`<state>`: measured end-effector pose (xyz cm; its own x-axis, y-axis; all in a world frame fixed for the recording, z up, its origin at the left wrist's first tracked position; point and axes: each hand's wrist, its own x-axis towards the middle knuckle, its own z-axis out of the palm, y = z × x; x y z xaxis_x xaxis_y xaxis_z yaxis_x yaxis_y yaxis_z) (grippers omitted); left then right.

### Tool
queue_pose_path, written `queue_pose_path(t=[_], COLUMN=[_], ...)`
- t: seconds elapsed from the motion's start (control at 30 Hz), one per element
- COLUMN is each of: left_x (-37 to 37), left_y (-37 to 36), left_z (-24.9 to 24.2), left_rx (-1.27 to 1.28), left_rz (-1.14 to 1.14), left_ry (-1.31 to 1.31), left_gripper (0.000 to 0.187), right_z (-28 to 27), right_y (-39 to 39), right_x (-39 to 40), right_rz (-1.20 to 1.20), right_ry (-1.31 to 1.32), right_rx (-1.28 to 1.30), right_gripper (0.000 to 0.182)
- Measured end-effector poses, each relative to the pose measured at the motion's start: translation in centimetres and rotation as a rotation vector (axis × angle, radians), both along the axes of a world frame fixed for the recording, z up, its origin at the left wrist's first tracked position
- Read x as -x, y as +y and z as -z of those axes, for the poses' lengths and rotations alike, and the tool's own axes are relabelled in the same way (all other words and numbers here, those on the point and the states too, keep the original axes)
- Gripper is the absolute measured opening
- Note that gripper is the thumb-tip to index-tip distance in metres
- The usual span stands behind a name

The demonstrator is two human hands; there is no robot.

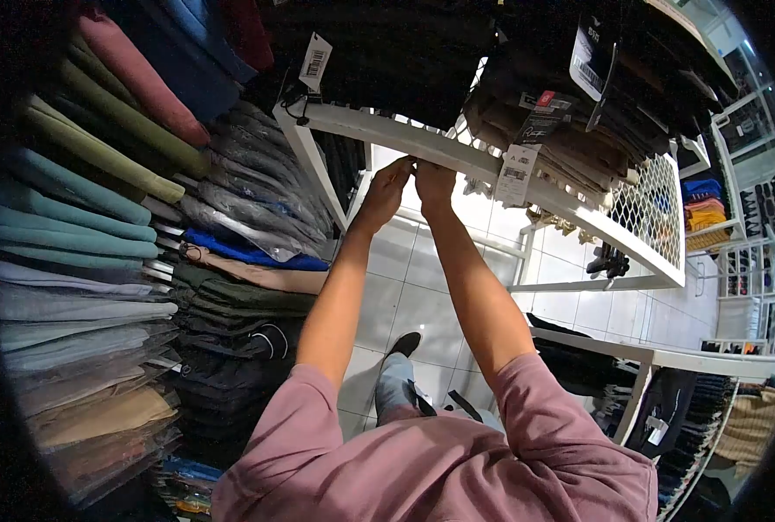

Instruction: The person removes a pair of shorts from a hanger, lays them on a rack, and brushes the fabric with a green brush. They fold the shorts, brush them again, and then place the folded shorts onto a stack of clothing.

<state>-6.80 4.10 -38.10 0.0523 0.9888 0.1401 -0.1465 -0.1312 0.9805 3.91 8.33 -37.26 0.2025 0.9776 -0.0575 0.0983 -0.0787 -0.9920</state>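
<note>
My left hand [385, 193] and my right hand [435, 183] meet just below the front rail of a white metal rack [387, 132]. The left fingers are pressed together, with their tips close to the right hand. My right hand is curled, its fingertips partly hidden by the rail and by the hand itself. A tiny dark bit shows between the two hands, too small to name. Dark folded garments [387, 61] lie on the rack above them. A white price tag [315, 63] hangs at the rack's left corner, and another paper tag [516, 174] hangs right of my hands.
Stacks of folded clothes [74, 235] and plastic-wrapped garments [252, 187] rise close on my left. Brown trousers [570, 148] lie on the rack's right part, near a white mesh panel [648, 209]. Behind my right arm stands a lower white rack [666, 357]. White floor tiles [426, 304] lie below.
</note>
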Motion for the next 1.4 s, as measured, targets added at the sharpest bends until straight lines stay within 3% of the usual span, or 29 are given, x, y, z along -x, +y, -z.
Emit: queue_pose_path(t=[0.17,0.37,0.4,0.5,0.67,0.7,0.77,0.83,0.93,1.03,1.23,1.4], left_x=[-0.4,-0.5,-0.5,-0.3,-2.5,-3.3,-5.3,-8.0,-12.6,-17.7,-28.0,-35.0], left_y=[-2.2,-3.1,-2.8,-4.8,-11.1,-12.5,-15.1,-17.3,-19.5,-20.8,-24.7,-33.9], left_z=[-1.4,-0.2,1.8,1.5,1.2,1.0,1.1,1.2,0.9,-1.7,-4.4,-9.6], left_rx=[0.056,0.092,0.034,0.051,0.228,0.222,0.262,0.328,0.343,0.312,0.149,-0.054], left_rz=[-0.011,0.004,-0.007,-0.045,-0.111,-0.077,-0.014,0.074,0.253,0.482,0.838,1.136], left_ry=[0.005,0.037,0.001,0.0,0.004,-0.014,-0.026,-0.032,-0.058,0.08,0.227,0.34], left_gripper=[0.043,0.045,0.045,0.047,0.051,0.05,0.048,0.046,0.043,0.041,0.041,0.038], right_z=[-0.7,-0.8,-4.1,-0.6,1.2,-1.2,-0.6,0.0,-0.7,-2.3,-8.6,-12.3], right_y=[-1.7,-3.0,-4.8,-6.8,-13.0,-15.1,-18.5,-22.7,-28.9,-34.7,-46.7,-58.5], right_x=[-0.1,-0.4,0.1,-0.1,-3.7,-5.0,-8.8,-12.7,-19.4,-24.7,-29.3,-31.4], right_rz=[-0.012,-0.045,-0.065,-0.134,-0.224,-0.213,-0.236,-0.147,0.015,0.258,0.665,0.921], right_ry=[-0.077,-0.208,-0.157,-0.041,0.033,0.045,-0.033,0.081,0.032,-0.085,-0.263,-0.462], right_rx=[-0.023,-0.051,0.06,-0.05,0.0,0.104,0.084,0.069,0.101,0.079,0.034,0.027], right_gripper=[0.03,0.048,0.051,0.054,0.048,0.046,0.042,0.038,0.034,0.032,0.022,0.02])
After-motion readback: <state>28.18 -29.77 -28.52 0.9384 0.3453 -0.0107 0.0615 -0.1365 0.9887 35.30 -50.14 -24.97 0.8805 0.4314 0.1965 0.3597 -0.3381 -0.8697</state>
